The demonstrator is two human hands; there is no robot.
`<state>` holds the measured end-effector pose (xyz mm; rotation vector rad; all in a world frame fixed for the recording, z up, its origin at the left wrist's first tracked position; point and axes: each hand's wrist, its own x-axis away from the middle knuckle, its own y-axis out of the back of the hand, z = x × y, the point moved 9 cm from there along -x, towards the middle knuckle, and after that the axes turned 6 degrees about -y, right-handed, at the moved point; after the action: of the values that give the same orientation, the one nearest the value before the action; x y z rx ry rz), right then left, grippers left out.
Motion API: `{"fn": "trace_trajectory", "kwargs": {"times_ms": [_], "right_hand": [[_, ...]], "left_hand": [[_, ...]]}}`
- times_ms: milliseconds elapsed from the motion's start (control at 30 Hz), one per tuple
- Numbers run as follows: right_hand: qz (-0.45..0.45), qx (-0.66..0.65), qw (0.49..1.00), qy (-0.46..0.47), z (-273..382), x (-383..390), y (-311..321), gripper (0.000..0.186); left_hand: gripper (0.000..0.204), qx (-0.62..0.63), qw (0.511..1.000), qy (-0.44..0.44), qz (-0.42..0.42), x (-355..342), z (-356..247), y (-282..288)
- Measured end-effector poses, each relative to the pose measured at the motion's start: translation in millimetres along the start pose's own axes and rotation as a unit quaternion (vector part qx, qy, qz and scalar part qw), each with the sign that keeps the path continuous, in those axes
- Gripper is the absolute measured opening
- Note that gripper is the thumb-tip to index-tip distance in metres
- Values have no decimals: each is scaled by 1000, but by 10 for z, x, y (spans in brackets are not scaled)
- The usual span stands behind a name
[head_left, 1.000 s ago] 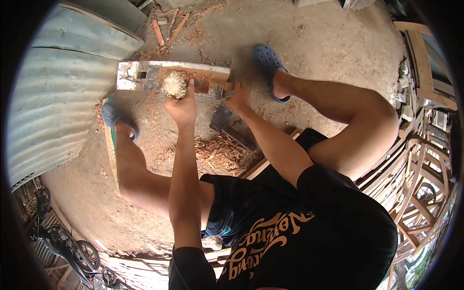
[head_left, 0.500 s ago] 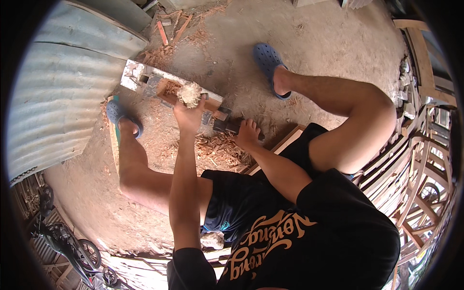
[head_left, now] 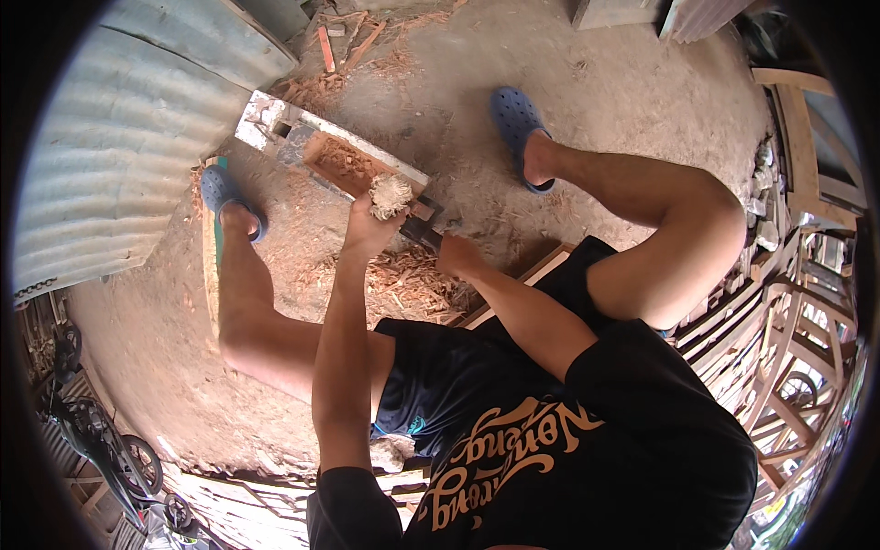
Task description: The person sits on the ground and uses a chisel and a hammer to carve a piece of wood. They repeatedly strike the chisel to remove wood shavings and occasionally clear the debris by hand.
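A wooden block point(head_left: 318, 170) with a long hollow cut into it lies on the ground between my feet; reddish chips point(head_left: 346, 163) fill part of the hollow. At the block's near right end, my left hand point(head_left: 371, 229) is closed around a chisel whose pale, frayed handle end point(head_left: 391, 196) points up. Its blade is hidden below the hand. My right hand point(head_left: 461, 256) is wrapped round the handle of a dark hammer point(head_left: 423, 218), just right of the left hand. The hammer head is beside the block's end, lower than the frayed top.
A white-painted beam point(head_left: 266, 116) runs along the block's far side. Wood shavings point(head_left: 417, 280) are heaped on the ground nearby. Corrugated metal sheeting point(head_left: 137, 156) stands at the left, stacked timber point(head_left: 733, 321) at the right. My feet wear blue clogs point(head_left: 518, 128). A motorcycle point(head_left: 110, 449) is at lower left.
My left hand has moved right and nearer with the chisel, baring more of the hollow. My right hand's fingers, spread over the hammer handle before, are now closed round it.
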<state>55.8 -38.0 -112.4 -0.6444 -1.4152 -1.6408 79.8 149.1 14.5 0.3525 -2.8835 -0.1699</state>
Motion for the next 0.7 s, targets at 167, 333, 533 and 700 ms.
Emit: {"fn": "trace_trajectory", "kwargs": {"times_ms": [167, 333, 533, 700], "right_hand": [[-22, 7, 1000, -12, 4, 125, 252, 38], [-2, 163, 986, 34, 170, 374, 713, 30], [48, 264, 960, 82, 49, 653, 1375, 26], [8, 188, 982, 22, -275, 958, 2013, 31]], "left_hand": [[31, -26, 998, -57, 17, 54, -83, -16], [31, -69, 994, -88, -4, 136, -112, 20], [29, -106, 988, -98, -56, 120, 167, -89], [29, -51, 992, -83, -81, -6, 117, -107]]}}
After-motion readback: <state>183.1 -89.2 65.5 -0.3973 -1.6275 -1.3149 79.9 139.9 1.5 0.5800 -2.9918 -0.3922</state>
